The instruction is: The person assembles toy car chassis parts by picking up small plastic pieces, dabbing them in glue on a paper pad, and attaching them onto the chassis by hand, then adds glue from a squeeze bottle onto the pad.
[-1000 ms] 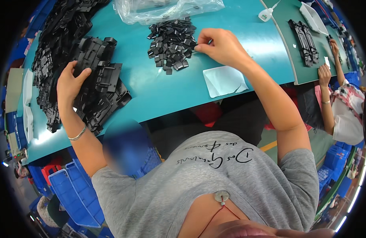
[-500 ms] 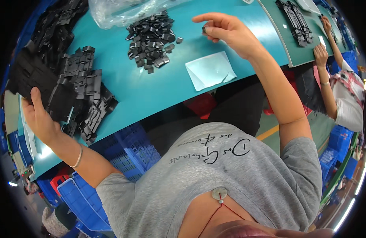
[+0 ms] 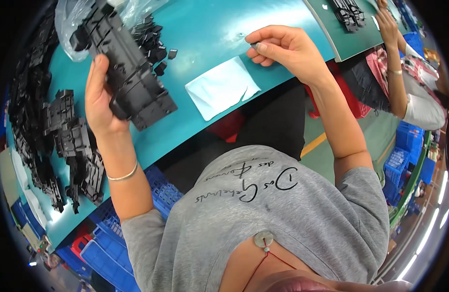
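My left hand (image 3: pixel 102 100) grips a long black moulded plastic part (image 3: pixel 129 73) by its near left edge, raised and tilted over the table. The part covers much of a heap of small black clips (image 3: pixel 149 41). On the right, my right hand (image 3: pixel 285 51) is closed in a pinch, a small black clip (image 3: pixel 255 45) between thumb and forefinger. It hovers above the teal tabletop, apart from the long part. A sheet of white paper (image 3: pixel 219 87) lies between the two hands, near the table's front edge.
More black plastic parts (image 3: pixel 71 131) are piled along the table's left side. Behind the held part lies a clear plastic bag (image 3: pixel 71 29). Blue crates (image 3: pixel 107 263) stand below the table. To the right, another person (image 3: pixel 404 87) works at a green table (image 3: pixel 339 39) holding black parts.
My left hand has brought the long black part from the left pile rightward, turning it over the clip heap. My right hand still pinches the clip, its forefinger now curled in. The whole view has shifted.
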### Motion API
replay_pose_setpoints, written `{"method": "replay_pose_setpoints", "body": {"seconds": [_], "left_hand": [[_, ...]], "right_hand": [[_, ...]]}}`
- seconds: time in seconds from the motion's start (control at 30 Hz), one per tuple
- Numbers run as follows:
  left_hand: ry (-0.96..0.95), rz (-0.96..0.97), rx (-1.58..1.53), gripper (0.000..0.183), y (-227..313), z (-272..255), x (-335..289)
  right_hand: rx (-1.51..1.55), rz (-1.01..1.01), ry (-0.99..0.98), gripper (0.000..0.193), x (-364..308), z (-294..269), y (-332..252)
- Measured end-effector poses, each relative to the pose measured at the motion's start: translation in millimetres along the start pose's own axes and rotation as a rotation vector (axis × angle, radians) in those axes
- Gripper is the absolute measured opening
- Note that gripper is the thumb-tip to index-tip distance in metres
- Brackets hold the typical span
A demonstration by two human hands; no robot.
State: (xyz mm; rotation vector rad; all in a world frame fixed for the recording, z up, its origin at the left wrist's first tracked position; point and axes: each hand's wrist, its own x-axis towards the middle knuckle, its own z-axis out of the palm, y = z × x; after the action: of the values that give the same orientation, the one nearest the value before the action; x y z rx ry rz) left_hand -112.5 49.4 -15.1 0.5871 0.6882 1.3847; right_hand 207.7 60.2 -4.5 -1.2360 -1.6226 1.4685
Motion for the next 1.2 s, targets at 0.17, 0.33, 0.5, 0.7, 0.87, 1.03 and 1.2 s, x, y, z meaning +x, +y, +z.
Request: {"method": "replay_pose_setpoints", "body": {"seconds": [0.17, 0.33, 0.5, 0.7, 0.87, 1.03, 1.2], "left_hand": [[-0.089, -0.016, -0.101, 0.025, -3, -18, -4], [0.015, 0.062, 0.014, 0.012, -4, 5, -12], [0.038, 0.079, 0.042, 0.012, -6, 5, -15], [-0.054, 0.084, -0.004, 0.014, -9, 6, -11], [0.035, 0.088, 0.045, 0.016, -7, 2, -10], [-0.056, 0.070, 0.066, 0.016, -8, -5, -6], [-0.047, 0.081, 0.095, 0.015, -9, 6, -10]], "right_hand": [[0.156, -0.047, 0.015, 0.020, 0, -3, 6], [0.133, -0.034, 0.005, 0.019, 0, -4, 7], [0.130, -0.057, 0.013, 0.015, -4, -3, 6], [-0.122, -0.266, 0.002, 0.016, -5, 6, 4], [-0.435, -0.315, 0.070, 0.013, -15, 27, -9], [-0.847, -0.643, -0.020, 0.019, -16, 35, -5], [-0.989, -0.675, -0.007, 0.030, -19, 50, -7]]}}
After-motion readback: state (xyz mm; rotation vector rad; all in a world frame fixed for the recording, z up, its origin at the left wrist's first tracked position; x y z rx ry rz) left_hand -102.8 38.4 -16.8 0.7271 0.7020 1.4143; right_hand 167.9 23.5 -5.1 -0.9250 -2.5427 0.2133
